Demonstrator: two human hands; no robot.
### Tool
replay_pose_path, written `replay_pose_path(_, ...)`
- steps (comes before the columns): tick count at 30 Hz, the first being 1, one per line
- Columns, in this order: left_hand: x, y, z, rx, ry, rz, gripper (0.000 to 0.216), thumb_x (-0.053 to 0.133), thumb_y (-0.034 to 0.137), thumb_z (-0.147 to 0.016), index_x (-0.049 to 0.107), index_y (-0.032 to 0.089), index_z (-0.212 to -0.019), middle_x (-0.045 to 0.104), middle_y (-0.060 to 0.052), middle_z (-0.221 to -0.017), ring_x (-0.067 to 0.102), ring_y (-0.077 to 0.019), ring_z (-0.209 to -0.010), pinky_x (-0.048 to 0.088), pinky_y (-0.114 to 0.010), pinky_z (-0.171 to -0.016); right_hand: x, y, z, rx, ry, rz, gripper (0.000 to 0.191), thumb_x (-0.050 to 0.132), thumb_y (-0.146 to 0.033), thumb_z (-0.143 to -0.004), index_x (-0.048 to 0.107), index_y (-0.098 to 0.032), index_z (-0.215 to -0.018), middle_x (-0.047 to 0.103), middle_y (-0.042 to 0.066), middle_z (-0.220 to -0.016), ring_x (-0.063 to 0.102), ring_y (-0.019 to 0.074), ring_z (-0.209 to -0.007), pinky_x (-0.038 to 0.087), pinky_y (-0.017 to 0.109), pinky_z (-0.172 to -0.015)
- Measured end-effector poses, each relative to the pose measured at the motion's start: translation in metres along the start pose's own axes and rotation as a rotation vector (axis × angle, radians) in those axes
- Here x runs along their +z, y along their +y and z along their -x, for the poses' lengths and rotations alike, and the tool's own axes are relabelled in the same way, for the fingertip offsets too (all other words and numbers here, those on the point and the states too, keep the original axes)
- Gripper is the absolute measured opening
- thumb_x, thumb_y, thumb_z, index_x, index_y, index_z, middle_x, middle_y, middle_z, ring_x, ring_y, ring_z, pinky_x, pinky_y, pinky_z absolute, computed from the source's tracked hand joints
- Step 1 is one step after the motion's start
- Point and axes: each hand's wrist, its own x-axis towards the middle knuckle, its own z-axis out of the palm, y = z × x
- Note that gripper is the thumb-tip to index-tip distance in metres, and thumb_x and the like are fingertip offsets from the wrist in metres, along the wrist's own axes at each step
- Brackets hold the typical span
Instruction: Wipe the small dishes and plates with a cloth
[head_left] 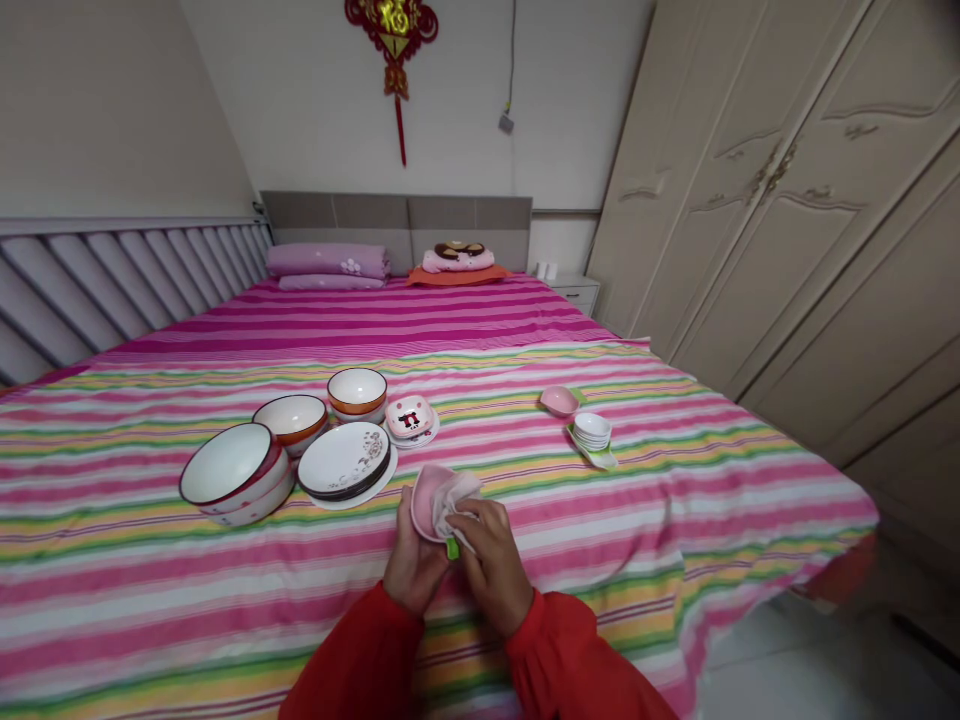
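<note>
A small pink bowl with a green tab handle is tilted up in front of me. My left hand grips it by the left side and from beneath. Bunched in my right hand is a whitish cloth or tissue, pressed against the inside of the bowl. The right fingertips are partly hidden by the cloth. Beyond the bowl lies a pink-rimmed square dish with a cartoon print, resting on other dishes.
To the left stand large stacked bowls, brown-banded bowls and a plate stack. On the right sit another pink bowl and small white bowls on a green leaf-shaped dish. A striped sheet covers the bed.
</note>
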Motion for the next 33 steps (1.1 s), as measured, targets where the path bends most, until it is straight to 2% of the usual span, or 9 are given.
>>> replay_pose_path(7, -0.006, 0.004, -0.004, 0.043, 0.138, 0.092, 0.063, 0.043, 0.055, -0.082, 0.048, 0.008, -0.124, 0.07, -0.012, -0.088, 0.065, -0.0241, -0.087, 0.05, -0.038, -0.084, -0.003, -0.005, 0.016, 0.005, 0.013, -0.102, 0.039, 0.039, -0.003, -0.081, 0.054, -0.023, -0.111, 0.052, 0.007, -0.106, 0.047, 0.0197, -0.101, 0.042, 0.037, -0.083)
replay_pose_path(10, -0.008, 0.005, -0.004, 0.007, 0.12, 0.109, 0.068, 0.044, 0.058, -0.08, 0.045, 0.008, -0.127, 0.068, -0.014, -0.096, 0.063, -0.0256, -0.093, 0.048, -0.039, -0.087, -0.008, 0.001, 0.017, 0.002, 0.013, -0.077, 0.038, 0.039, -0.003, -0.08, 0.056, -0.022, -0.109, 0.053, 0.007, -0.103, 0.048, 0.02, -0.098, 0.043, 0.037, -0.082)
replay_pose_path(14, -0.005, 0.005, -0.002, -0.01, 0.09, 0.101, 0.067, 0.049, 0.054, -0.079, 0.039, 0.014, -0.132, 0.068, -0.013, -0.103, 0.061, -0.025, -0.099, 0.045, -0.04, -0.091, -0.021, 0.012, 0.005, 0.084, 0.175, 0.006, 0.033, 0.041, -0.004, -0.081, 0.06, -0.022, -0.101, 0.055, 0.007, -0.098, 0.05, 0.0204, -0.095, 0.043, 0.037, -0.08)
replay_pose_path(17, 0.001, 0.0, -0.001, -0.09, -0.005, 0.089, 0.067, 0.049, 0.053, -0.08, 0.038, 0.015, -0.134, 0.067, -0.012, -0.107, 0.059, -0.0251, -0.102, 0.044, -0.04, -0.093, -0.029, 0.012, -0.009, 0.085, 0.236, 0.006, 0.032, 0.043, -0.006, -0.081, 0.061, -0.022, -0.102, 0.055, 0.008, -0.099, 0.05, 0.0206, -0.096, 0.043, 0.038, -0.081)
replay_pose_path(20, 0.007, -0.012, -0.001, -0.127, -0.109, 0.099, 0.061, 0.046, 0.05, -0.084, 0.039, 0.015, -0.133, 0.064, -0.01, -0.113, 0.059, -0.022, -0.104, 0.043, -0.034, -0.093, -0.028, 0.004, -0.02, 0.019, 0.194, -0.002, 0.035, 0.045, -0.007, -0.08, 0.061, -0.024, -0.106, 0.055, 0.007, -0.102, 0.05, 0.0209, -0.098, 0.043, 0.038, -0.082)
replay_pose_path(22, 0.009, -0.02, 0.0, -0.149, -0.122, 0.108, 0.055, 0.045, 0.045, -0.086, 0.042, 0.015, -0.131, 0.065, -0.008, -0.112, 0.059, -0.0181, -0.102, 0.044, -0.028, -0.092, -0.025, 0.0, -0.026, -0.014, 0.168, 0.01, 0.035, 0.047, -0.007, -0.079, 0.061, -0.024, -0.106, 0.054, 0.007, -0.104, 0.049, 0.0209, -0.099, 0.043, 0.038, -0.083)
replay_pose_path(24, 0.009, -0.025, 0.0, -0.173, -0.09, 0.11, 0.05, 0.045, 0.042, -0.086, 0.045, 0.016, -0.129, 0.066, -0.006, -0.108, 0.06, -0.016, -0.1, 0.043, -0.025, -0.091, -0.02, 0.0, -0.03, -0.02, 0.155, 0.035, 0.033, 0.049, -0.007, -0.078, 0.061, -0.023, -0.104, 0.053, 0.007, -0.105, 0.048, 0.021, -0.099, 0.042, 0.038, -0.083)
replay_pose_path(27, 0.007, -0.029, 0.001, -0.188, -0.044, 0.084, 0.049, 0.046, 0.042, -0.086, 0.046, 0.016, -0.127, 0.067, -0.006, -0.106, 0.06, -0.0186, -0.102, 0.043, -0.029, -0.092, -0.016, 0.005, -0.035, 0.02, 0.142, 0.073, 0.027, 0.051, -0.007, -0.075, 0.062, -0.021, -0.096, 0.053, 0.007, -0.102, 0.047, 0.0211, -0.098, 0.041, 0.037, -0.083)
replay_pose_path(33, 0.009, -0.027, 0.001, -0.156, 0.016, 0.034, 0.051, 0.046, 0.043, -0.086, 0.045, 0.012, -0.127, 0.067, -0.009, -0.106, 0.06, -0.0214, -0.103, 0.041, -0.034, -0.094, -0.015, 0.016, -0.041, 0.152, 0.143, 0.084, 0.01, 0.057, -0.011, -0.068, 0.055, -0.019, -0.073, 0.053, 0.001, -0.075, 0.049, 0.0178, -0.076, 0.04, 0.03, -0.068)
